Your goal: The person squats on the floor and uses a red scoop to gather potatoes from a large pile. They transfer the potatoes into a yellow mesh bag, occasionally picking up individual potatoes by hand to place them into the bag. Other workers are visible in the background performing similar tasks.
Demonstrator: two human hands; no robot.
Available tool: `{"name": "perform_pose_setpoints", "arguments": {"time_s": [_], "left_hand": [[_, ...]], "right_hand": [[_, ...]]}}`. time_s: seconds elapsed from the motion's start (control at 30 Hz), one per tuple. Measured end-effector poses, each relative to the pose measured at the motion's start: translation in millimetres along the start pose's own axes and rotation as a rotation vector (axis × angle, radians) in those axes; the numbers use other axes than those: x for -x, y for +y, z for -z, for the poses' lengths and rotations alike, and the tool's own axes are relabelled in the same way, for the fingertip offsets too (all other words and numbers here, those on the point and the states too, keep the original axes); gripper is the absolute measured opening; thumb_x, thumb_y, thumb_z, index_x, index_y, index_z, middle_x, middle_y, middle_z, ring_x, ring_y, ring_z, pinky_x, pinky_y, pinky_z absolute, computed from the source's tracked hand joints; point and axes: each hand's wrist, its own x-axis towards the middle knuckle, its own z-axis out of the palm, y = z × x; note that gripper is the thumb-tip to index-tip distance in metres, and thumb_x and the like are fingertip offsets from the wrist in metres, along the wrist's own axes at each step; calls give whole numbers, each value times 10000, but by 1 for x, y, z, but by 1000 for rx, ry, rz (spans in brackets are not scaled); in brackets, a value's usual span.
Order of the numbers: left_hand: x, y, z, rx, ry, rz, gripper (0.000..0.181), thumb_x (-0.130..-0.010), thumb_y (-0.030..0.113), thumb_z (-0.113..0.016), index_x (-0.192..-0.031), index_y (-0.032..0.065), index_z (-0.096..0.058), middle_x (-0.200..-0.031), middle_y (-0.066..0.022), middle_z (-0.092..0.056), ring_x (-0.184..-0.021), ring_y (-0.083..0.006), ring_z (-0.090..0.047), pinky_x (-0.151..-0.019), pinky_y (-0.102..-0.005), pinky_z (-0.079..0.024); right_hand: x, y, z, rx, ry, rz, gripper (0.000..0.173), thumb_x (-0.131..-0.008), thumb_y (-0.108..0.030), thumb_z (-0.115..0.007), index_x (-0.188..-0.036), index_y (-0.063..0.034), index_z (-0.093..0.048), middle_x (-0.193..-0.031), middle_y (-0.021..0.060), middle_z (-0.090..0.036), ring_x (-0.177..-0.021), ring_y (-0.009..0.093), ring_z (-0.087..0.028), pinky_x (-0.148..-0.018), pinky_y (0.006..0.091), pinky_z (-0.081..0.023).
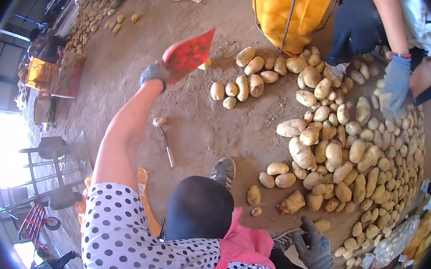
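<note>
My left hand (155, 76), in a grey glove, is stretched out over the dirt floor. It grips a red flat piece (188, 57), perhaps a bag or sheet, blurred and with darker patches. My right hand (313, 248), also gloved, hovers near my shoe and thigh with its fingers apart and nothing in them. Close to its fingertips lies a potato (322, 225). The large potato pile (355, 158) spreads along the right side, with a rough, broken-looking potato (292, 202) at its near edge. Several loose potatoes (242, 87) lie beyond my feet.
A knife (168, 150) lies on the dirt beside a small potato (159, 121). An orange mesh sack (296, 18) stands in a metal frame. Another person's gloved hand (395, 88) reaches over the pile. At left are a metal scale (52, 170) and a red hand truck (34, 222).
</note>
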Motion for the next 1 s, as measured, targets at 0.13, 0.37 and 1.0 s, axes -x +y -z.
{"name": "perform_pose_setpoints", "arguments": {"time_s": [0.13,0.37,1.0], "left_hand": [[-43,25,19,-83,183,-43,506,-871,247,-416,-1338,85,-308,-1119,-233,-570,-1026,-362,-575,-867,-449,-448],[-65,90,26,-197,83,46,635,-878,210,-463,-1419,138,-139,-1219,-197,-529,-1085,-338,-553,-874,-490,-441],[-36,174,-44,673,-1216,-416,515,-778,6,-511,-1282,100,-470,-1148,-47,-572,-994,-138,-544,-847,-285,-457]], "right_hand": [[-9,-6,4,0,-32,-74,497,-810,-205,-608,-1229,18,-459,-838,169,-613,-683,235,-624,-620,324,-484],[-22,6,7,-39,-5,-18,513,-826,-178,-610,-1256,38,-431,-980,179,-620,-663,155,-628,-583,272,-485],[-17,9,30,-40,70,127,496,-790,-143,-633,-1206,64,-461,-943,197,-616,-729,248,-638,-643,338,-506]]}}
